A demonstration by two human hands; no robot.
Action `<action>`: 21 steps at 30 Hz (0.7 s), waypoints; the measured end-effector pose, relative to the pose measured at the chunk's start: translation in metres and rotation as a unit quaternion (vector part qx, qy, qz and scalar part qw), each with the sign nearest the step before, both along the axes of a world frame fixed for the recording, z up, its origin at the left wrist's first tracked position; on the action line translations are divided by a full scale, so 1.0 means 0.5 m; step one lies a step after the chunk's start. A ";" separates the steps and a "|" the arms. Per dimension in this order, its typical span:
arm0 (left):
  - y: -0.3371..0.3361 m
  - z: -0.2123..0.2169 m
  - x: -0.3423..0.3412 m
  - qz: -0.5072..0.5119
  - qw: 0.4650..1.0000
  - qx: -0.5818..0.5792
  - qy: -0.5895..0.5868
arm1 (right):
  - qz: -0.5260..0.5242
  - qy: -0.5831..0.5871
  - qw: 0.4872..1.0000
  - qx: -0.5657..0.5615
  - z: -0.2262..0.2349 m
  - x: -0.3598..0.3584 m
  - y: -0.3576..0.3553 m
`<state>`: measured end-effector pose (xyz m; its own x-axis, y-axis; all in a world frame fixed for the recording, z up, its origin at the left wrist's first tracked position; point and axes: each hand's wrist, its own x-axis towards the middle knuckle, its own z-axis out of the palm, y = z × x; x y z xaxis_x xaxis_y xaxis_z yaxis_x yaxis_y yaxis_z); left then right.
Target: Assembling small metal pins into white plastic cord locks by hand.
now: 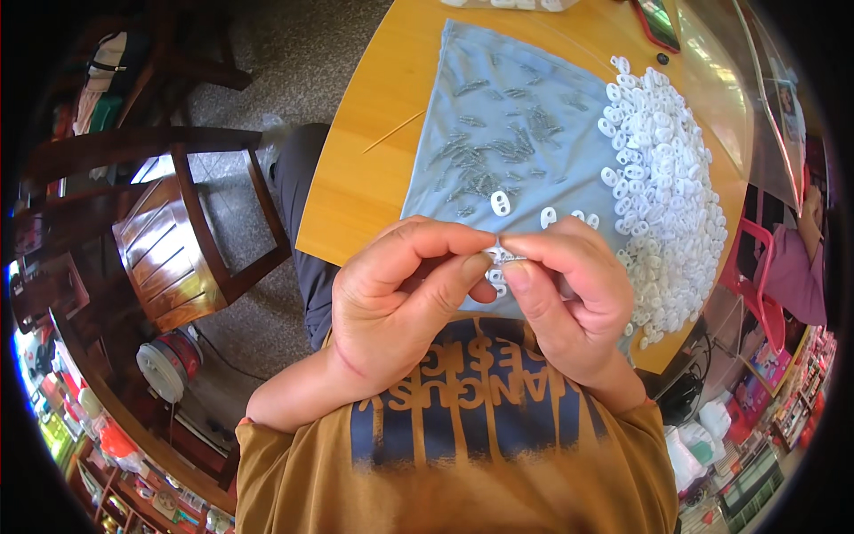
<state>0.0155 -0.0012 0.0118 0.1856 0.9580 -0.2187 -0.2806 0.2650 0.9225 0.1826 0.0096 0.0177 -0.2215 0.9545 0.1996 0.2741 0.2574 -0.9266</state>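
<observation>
My left hand (382,280) and my right hand (583,289) meet above the table's near edge, fingertips almost touching. Pinched in the left fingers is a small white oval plastic piece (495,254). The right thumb and forefinger close on a thin grey metal piece (513,259), which looks like a small spring, against the white one. More white pieces show just below the fingertips, partly hidden. Beyond my hands, a loose white two-holed piece (501,204) lies on a blue-grey cloth (427,169), and another white piece (548,216) lies to its right.
Small grey metal springs (480,184) are scattered over the cloth. A large heap of white pieces (667,196) covers the table's right side. A thin wooden stick (393,132) lies on the yellow table (356,196). A phone (656,22) rests at the far right; a wooden chair (173,254) stands left.
</observation>
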 end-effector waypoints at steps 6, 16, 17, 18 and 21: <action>-0.003 -0.008 0.000 -0.003 1.000 0.023 0.005 | 0.008 0.022 1.000 -0.018 0.005 0.004 -0.002; 0.003 -0.005 -0.002 -0.012 0.994 0.090 0.064 | 0.027 0.047 0.998 -0.030 0.007 0.005 -0.001; 0.003 -0.005 0.000 -0.010 0.992 0.099 0.075 | 0.027 0.045 0.998 -0.029 0.006 0.003 -0.002; 0.003 -0.005 0.000 -0.010 0.992 0.100 0.072 | 0.021 0.067 0.997 -0.042 0.002 0.000 -0.004; 0.002 -0.010 0.004 -0.003 0.986 0.131 0.107 | 0.015 0.089 0.994 -0.054 -0.006 0.000 -0.007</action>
